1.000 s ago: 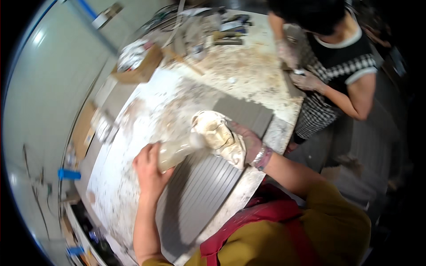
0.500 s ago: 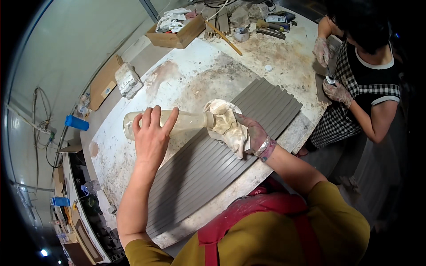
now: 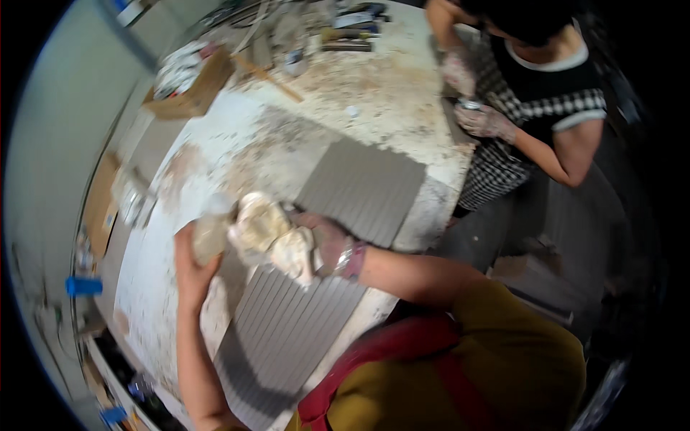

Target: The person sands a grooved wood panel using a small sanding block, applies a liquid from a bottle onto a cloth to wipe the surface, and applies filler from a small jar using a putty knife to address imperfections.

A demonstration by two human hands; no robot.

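My bare left hand [image 3: 191,267] is wrapped round a translucent plastic bottle [image 3: 209,238], which is blurred and stands more upright than flat. Close beside its upper end, my gloved right hand [image 3: 327,243] grips a crumpled, cream-stained white rag [image 3: 260,228]. Whether the rag touches the bottle I cannot tell. Below both hands lies a slab of grey strips [image 3: 365,188] set side by side on the table, partly hidden by my right hand and the rag.
The stained white table [image 3: 388,79] carries a wooden box of cloths [image 3: 188,92], a wooden stick [image 3: 269,77], hand tools [image 3: 346,37] and a wrapped block [image 3: 131,195]. Across the right side, another person [image 3: 532,108] in gloves and a checked apron handles a small item.
The bottle has tipped from lying level, mouth at the rag, to more upright, and its mouth has come away from the rag's middle. The whole view has shifted and blurred.
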